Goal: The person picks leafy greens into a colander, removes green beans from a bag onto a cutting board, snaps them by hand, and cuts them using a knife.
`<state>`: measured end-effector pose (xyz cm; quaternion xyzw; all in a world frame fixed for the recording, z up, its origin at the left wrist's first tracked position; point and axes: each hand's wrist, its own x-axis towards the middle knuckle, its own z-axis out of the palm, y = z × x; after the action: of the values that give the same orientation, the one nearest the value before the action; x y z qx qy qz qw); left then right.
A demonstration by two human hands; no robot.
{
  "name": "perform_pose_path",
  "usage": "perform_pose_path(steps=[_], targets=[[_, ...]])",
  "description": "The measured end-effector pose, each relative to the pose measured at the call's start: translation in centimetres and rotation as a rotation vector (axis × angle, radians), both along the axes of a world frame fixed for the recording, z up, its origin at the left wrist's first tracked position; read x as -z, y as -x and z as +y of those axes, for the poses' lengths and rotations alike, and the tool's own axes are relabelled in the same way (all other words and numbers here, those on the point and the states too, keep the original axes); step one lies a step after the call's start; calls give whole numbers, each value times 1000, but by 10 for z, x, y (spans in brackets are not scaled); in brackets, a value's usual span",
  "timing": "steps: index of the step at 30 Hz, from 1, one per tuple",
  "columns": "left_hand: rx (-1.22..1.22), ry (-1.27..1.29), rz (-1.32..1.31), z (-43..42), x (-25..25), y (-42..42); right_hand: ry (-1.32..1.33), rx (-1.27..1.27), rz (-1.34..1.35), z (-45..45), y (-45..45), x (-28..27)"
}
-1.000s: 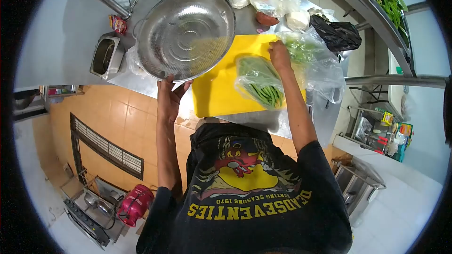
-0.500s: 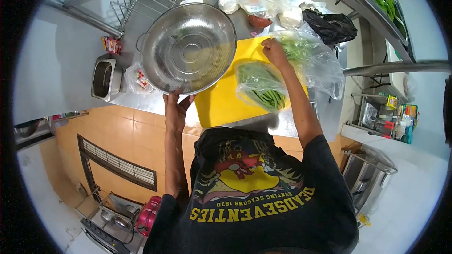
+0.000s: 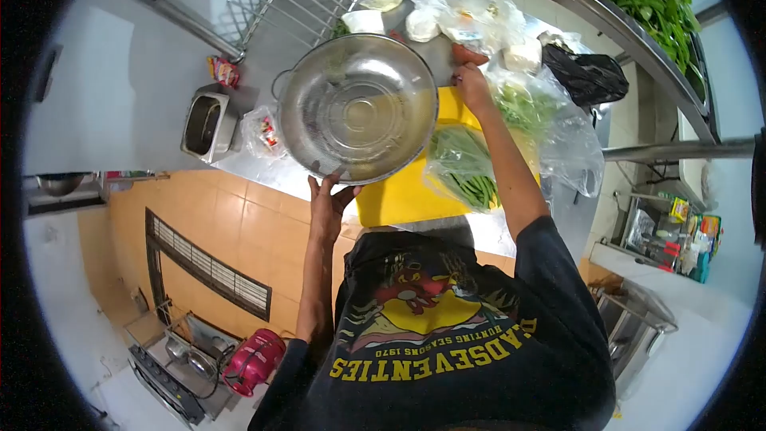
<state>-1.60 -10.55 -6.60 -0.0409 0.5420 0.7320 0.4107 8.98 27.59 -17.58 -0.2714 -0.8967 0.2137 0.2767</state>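
Pinching the bowl [image 3: 359, 112] by its near edge, the left hand [image 3: 327, 206] has it just beyond, left of the right hand [image 3: 472, 85], curled by the red thing [image 3: 469, 54], holding what I can't tell.

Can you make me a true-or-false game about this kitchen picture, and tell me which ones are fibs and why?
1. The left hand is at the near rim of the metal colander. True.
2. The cutting board is blue. False: the cutting board is yellow.
3. The green beans are in a clear plastic bag. True.
4. The right hand is holding the black bag. False: the right hand is near the reddish-brown thing, away from the black bag.
5. The black T-shirt has yellow letters on it. True.
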Motion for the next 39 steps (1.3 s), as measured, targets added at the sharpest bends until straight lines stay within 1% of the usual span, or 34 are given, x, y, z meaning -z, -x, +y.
perform_pose_path(steps=[3,4,6,7,8,9,10,11,12,14,17,22,25,28,29,31,33,35,37,38,39], targets=[[36,-9,49,2,4,-1,89,3,28,-2,4,3],[45,-19,17,5,8,1,36,-18,-34,1,3,1],[46,-33,-57,8,15,4,253,17,184,-1,-1,-2],[48,-18,-47,12,13,3,370,29,285,-9,-3,-11],[47,-2,-38,19,10,4,466,56,239,-11,-11,-24],[46,14,-29,26,8,5,630,-25,387,-8,-19,-24],[39,-9,-46,31,15,9,670,56,240,-10,-27,-41],[33,-14,-40,37,15,11,789,61,290,-17,-35,-58],[34,-30,-45,42,14,12,797,45,343,-24,-42,-73],[34,-45,-55,47,15,13,818,31,365,-44,-47,-112],[71,-41,-52,45,21,8,918,28,370,-62,-51,-142],[160,-26,-18,33,22,4,993,11,316,-79,-53,-140],[147,19,-6,22,15,4,1034,-28,312,-90,-45,-137],[153,-47,-64,2,31,30,1062,-66,291,-104,-30,-138],[38,-13,-1,-3,35,31,1071,-81,290,-108,-24,-139],[-51,37,69,-17,47,46,1087,-111,285,-118,-12,-142],[-295,141,256,-26,61,63,1073,-145,252,-131,5,-150],[-574,208,318,-33,57,81,1055,-179,219,-145,23,-162],[-706,297,359,-38,54,103,1082,-215,187,-152,41,-161],[-745,338,541,-41,71,118,1096,-253,197,-154,48,-155],[-623,358,599,-44,78,131,1112,-290,205,-155,57,-150]])
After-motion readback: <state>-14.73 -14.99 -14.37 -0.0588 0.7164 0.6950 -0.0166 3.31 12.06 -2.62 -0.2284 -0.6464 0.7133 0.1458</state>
